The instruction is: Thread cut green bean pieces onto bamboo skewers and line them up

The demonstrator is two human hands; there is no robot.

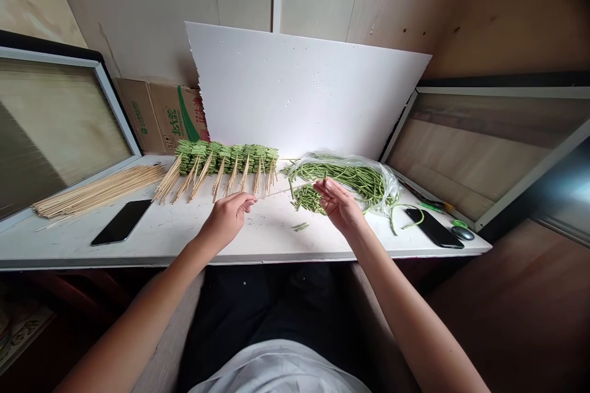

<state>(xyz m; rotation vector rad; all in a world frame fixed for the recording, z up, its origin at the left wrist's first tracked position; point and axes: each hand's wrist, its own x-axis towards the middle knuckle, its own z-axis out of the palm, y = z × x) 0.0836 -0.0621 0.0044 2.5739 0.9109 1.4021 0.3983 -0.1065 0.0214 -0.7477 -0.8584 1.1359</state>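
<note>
my right hand (338, 204) pinches a thin bamboo skewer (288, 190) at one end, the skewer lying nearly level and pointing left; my left hand (225, 218) hangs loosely curled just beside its tip; cut green beans (306, 198) lie heaped just beyond my right hand; loaded skewers (225, 158) lie side by side, beans packed tight, bare points toward me.
</note>
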